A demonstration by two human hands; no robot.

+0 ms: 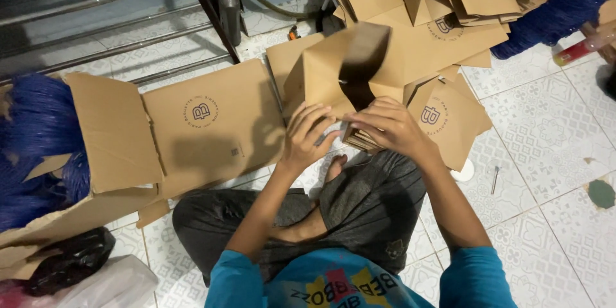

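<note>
Nearest the lens, a teal shirt [333, 282] with a colourful print, and beyond it crossed legs in dark grey shorts [359, 205] on the patterned white floor tiles [552, 154]. Just past the knees, a half-folded brown cardboard box [340, 70], held up off the floor, one flap blurred. Left hand [307, 133] against the box's lower left edge, fingers spread slightly and curled onto the card. Right hand [390, 127] at the box's lower right, fingers pressed close together and bent over the bottom edge; whether thumb and fingers pinch the card, cannot tell. Directly under the box, beneath the right hand, a small stack of flat brown sheets [362, 141]. Left of the box, a large opened carton [205, 128] lying flat with a round printed mark, its flap reaching toward bundles of blue cord [32, 141]. Behind the box, a heap of flat printed cartons [423, 0]. Right of the box, another flat printed piece [449, 122], and beyond it a small white round lid [463, 172] and a nail [495, 179] on the tiles. Far left of the box, near the shirt, a black plastic bag [67, 260] and a clear one [109, 285]. Behind and left of the box, metal rails [115, 45] and a dark bottle [228, 0].
</note>
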